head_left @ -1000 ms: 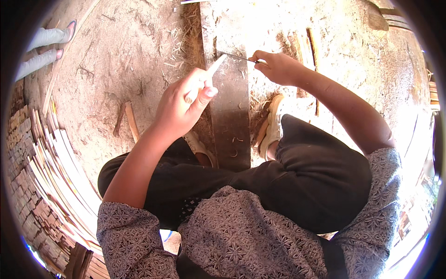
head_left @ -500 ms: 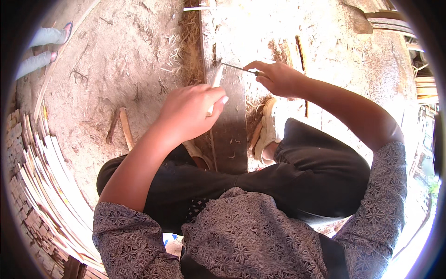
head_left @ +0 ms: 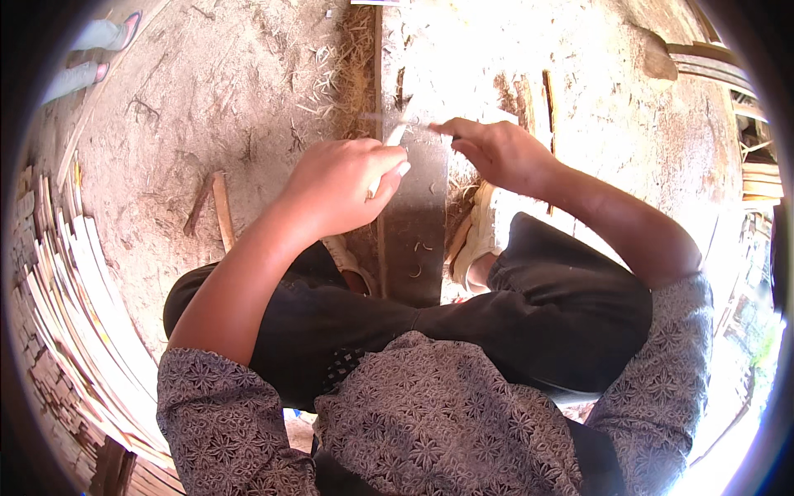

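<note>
My left hand (head_left: 343, 183) is closed around a pale, slim wooden stick (head_left: 397, 135), whose end pokes out beyond the fingers. To its right, my right hand (head_left: 502, 153) grips a thin-bladed knife (head_left: 422, 125), blurred by motion, close to the stick's far end. Both hands hover over a dark wooden plank (head_left: 412, 223) that runs away from me between my feet. A few curled shavings lie on the plank.
Shavings (head_left: 351, 70) are heaped along the plank's left side. Long split strips (head_left: 91, 289) lie at the left. Another person's legs (head_left: 78, 81) show at the upper left. My shoes (head_left: 478, 236) flank the plank. More wood pieces (head_left: 757, 178) are stacked at the far right.
The knife has gone from sharp to blurred near the stick's tip. My right hand has shifted slightly nearer and to the right. The whole view has tilted a little.
</note>
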### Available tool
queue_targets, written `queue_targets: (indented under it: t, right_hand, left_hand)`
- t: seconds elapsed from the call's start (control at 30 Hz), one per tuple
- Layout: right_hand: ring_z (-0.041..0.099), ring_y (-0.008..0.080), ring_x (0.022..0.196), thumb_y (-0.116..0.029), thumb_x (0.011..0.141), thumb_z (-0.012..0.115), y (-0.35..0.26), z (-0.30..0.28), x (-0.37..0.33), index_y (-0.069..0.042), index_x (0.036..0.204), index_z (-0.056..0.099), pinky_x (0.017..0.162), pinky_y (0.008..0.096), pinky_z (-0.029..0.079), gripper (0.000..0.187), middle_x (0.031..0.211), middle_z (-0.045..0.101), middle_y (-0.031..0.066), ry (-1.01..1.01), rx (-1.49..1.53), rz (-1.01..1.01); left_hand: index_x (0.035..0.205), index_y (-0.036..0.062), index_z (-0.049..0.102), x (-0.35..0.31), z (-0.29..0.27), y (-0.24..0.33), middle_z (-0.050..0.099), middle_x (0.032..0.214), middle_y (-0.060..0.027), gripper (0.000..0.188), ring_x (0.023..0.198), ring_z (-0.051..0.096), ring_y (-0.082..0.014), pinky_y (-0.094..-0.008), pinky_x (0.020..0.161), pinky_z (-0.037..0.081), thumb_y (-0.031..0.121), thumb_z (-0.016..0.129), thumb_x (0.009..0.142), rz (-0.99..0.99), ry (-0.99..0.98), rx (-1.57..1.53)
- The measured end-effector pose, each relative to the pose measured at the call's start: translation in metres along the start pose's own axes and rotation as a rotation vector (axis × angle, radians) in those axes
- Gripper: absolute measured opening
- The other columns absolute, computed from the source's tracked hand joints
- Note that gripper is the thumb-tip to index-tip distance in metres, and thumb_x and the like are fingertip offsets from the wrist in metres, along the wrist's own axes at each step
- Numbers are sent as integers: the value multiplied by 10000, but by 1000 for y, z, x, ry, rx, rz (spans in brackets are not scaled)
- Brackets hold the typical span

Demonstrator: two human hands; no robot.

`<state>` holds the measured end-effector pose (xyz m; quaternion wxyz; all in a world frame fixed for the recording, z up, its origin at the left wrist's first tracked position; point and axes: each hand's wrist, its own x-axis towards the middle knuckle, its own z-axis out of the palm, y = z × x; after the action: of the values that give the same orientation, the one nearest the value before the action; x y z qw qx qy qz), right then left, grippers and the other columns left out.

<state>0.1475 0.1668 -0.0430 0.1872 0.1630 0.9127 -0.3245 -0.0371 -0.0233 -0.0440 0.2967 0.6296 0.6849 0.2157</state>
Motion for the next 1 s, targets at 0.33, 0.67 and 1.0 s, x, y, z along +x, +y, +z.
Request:
queue_targets:
  t: [0.33, 0.67, 1.0]
  right_hand:
    - [725, 327, 717, -229, 1031, 587, 3, -2, 18, -207, 1387, 567, 683, 459, 577, 357, 830, 725, 171, -16, -14, -16]
    - [717, 377, 830, -306, 1077, 466, 17, -3, 16, -225, 1376, 553, 767, 492, 572, 321, 906, 728, 176, -14, 50, -26]
    - [692, 323, 634, -211, 1061, 514, 25, 14, 0, -145, 1405, 505, 605, 443, 567, 350, 742, 688, 150, 61, 52, -52]
  left_hand:
    - [934, 70, 687, 17, -5, 7, 665, 768, -145, 205, 704, 652, -359, -452, 620, 501, 234, 571, 971, -36, 36, -30]
    - [900, 63, 670, 21, -7, 10, 663, 741, -142, 184, 678, 652, -350, -448, 606, 500, 215, 583, 957, -15, 76, -23]
    - [944, 29, 668, 17, -4, 14, 641, 769, -164, 219, 661, 606, -357, -430, 601, 459, 215, 562, 993, -96, 50, -115]
